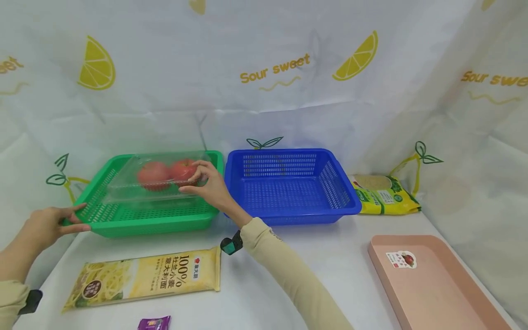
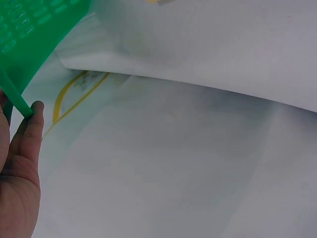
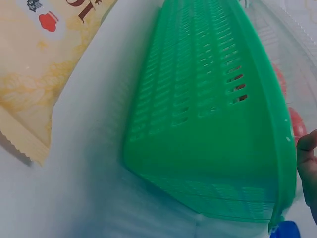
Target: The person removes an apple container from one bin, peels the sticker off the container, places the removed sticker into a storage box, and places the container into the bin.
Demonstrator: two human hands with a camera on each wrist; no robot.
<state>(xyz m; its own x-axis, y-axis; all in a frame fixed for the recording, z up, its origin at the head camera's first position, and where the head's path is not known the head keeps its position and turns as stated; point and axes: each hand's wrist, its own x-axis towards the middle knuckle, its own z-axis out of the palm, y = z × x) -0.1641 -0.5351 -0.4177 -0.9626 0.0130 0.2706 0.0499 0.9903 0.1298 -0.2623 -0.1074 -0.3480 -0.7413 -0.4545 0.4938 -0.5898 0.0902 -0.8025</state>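
Note:
At the left, my left hand (image 1: 45, 227) pinches the near-left corner of a green plastic basket (image 1: 152, 225) between thumb and fingers. That grip shows from below in the left wrist view, with fingertips (image 2: 35, 108) at the basket's rim. A clear plastic container (image 1: 123, 179) with two red apples (image 1: 153, 175) lies over the basket, its left part inside the rim. My right hand (image 1: 212, 185) holds the container's right end, thumb toward me and fingers curled on the far side. In the right wrist view only part of that hand (image 3: 308, 168) shows, beside the rim.
Right of the green basket stands a blue basket (image 1: 288, 219). A yellow bag (image 1: 377, 197) lies beyond it, with a pink tray (image 1: 445, 284) at the near right. Nearer me are a spaghetti pack (image 1: 144, 277) and a small purple packet (image 1: 154, 323). A printed cloth hangs behind.

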